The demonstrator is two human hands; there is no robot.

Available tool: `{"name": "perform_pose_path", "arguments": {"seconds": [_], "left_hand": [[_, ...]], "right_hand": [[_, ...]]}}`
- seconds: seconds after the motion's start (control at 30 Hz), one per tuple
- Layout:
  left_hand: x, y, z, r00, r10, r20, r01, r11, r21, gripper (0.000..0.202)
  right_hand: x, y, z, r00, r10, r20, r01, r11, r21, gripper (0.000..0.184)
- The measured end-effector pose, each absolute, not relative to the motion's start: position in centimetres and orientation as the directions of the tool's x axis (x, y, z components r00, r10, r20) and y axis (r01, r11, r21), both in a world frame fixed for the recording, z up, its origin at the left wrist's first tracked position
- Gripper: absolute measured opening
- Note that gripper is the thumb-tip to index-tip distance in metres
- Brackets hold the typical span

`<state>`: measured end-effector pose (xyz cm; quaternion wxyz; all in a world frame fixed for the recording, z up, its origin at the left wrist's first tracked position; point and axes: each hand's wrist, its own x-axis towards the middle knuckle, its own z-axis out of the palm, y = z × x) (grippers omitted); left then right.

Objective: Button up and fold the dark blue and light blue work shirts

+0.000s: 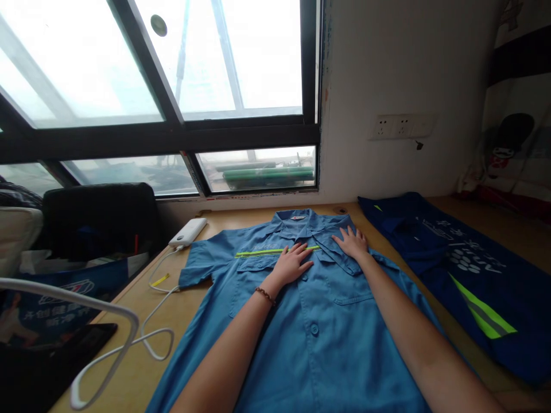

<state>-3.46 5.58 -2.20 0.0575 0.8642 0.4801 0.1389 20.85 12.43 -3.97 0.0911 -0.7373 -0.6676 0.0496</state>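
A blue short-sleeved work shirt (279,321) lies front side up on the wooden table, its collar toward the window wall. A yellow-green reflective stripe crosses its chest. My left hand (294,263), with a beaded bracelet at the wrist, rests flat on the chest beside the button placket, fingers spread. On the shirt's right shoulder area my right hand (352,243) lies with fingers apart, next to a folded-over part of the cloth. The sleeve at the left is spread out; the one at the right appears folded inward over the chest.
A dark blue garment (430,241) with white print lies at the right. On the left, a white power bank (188,232) has a white cable (150,332) trailing along the table (129,292). Beyond that edge are a black chair (103,218) and a blue printed bag (64,298).
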Motion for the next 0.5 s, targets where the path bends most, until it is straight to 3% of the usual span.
{"name": "perform_pose_path", "arguments": {"seconds": [0.2,0.27,0.33,0.43,0.5], "left_hand": [[-3.4,5.3,-2.2,0.487,0.852,0.191,0.799,-0.523,0.296,0.047],[-3.5,5.8,-2.2,0.469,0.856,0.219,0.747,-0.517,0.418,0.049],[-4.1,6.9,-1.8,0.397,0.886,0.241,0.646,-0.456,0.613,0.048],[-7.1,9.1,-0.3,0.086,0.985,0.149,0.511,-0.172,0.842,0.042],[-10.8,10.1,1.3,-0.225,0.973,0.046,0.500,0.075,0.863,0.037]], "right_hand": [[20.0,12.2,-4.1,0.051,0.989,0.136,0.987,-0.029,-0.157,0.069],[19.2,12.0,-4.5,0.034,0.992,0.125,0.986,-0.013,-0.165,0.067],[18.6,11.8,-4.8,0.023,0.994,0.111,0.985,-0.003,-0.175,0.064],[18.4,11.7,-5.2,0.013,0.991,0.133,0.986,0.010,-0.169,0.062],[18.5,11.7,-5.2,0.015,0.989,0.148,0.986,0.009,-0.164,0.060]]}}
